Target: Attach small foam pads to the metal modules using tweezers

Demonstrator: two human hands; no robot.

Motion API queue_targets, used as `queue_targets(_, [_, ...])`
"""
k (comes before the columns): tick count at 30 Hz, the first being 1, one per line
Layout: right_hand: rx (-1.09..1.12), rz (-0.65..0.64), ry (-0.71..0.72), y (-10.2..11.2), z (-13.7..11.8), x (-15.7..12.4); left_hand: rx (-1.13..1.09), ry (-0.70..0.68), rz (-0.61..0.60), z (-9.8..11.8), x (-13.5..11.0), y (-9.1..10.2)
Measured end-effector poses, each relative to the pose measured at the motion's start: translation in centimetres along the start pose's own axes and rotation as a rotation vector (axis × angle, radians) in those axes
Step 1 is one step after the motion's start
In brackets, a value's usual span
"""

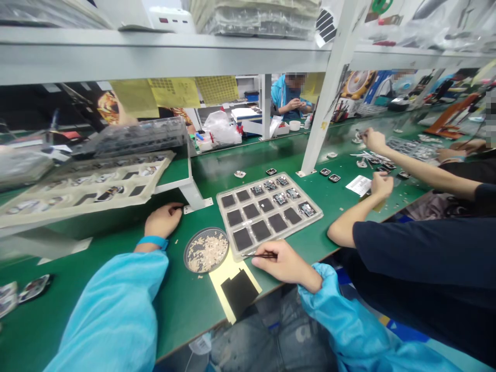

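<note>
My right hand [284, 263] pinches thin tweezers [259, 254] whose tip points left, near the front edge of a clear compartment tray [318, 211]. The tray holds several dark empty pockets and several small parts. My left hand [163, 219] rests curled on the green bench [186, 305] beside a white shelf bracket foot [197, 205]; nothing shows in its fingers. Between my hands sits a round mesh dish [206, 250] of small beige pieces. A yellow sheet with a black square [237, 289] lies at the bench's front edge.
A tilted white tray [83, 188] of parts sits on a raised stand at left. A white shelf post [324, 111] stands behind the tray. A person in dark sleeves [387, 227] works close on my right. Loose small parts [329, 174] lie beyond.
</note>
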State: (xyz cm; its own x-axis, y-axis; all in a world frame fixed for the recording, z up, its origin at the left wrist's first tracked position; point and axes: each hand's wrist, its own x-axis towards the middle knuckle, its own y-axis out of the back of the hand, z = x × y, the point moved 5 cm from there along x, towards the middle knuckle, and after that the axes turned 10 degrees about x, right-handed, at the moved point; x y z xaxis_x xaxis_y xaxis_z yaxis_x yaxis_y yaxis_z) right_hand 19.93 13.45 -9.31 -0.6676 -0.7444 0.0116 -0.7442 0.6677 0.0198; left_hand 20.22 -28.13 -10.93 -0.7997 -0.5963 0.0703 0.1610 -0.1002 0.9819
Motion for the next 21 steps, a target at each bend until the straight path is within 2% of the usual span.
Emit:
queue_targets(13, [-0.032,-0.002,0.067,0.0,-0.2,-0.2,0.012,-0.004,-0.011,-0.1,0.1,0.1])
queue_targets(21, [-0.056,0.013,0.032,0.0,-0.4,-0.2,0.096,-0.036,-0.039,1.4,-1.0,1.1])
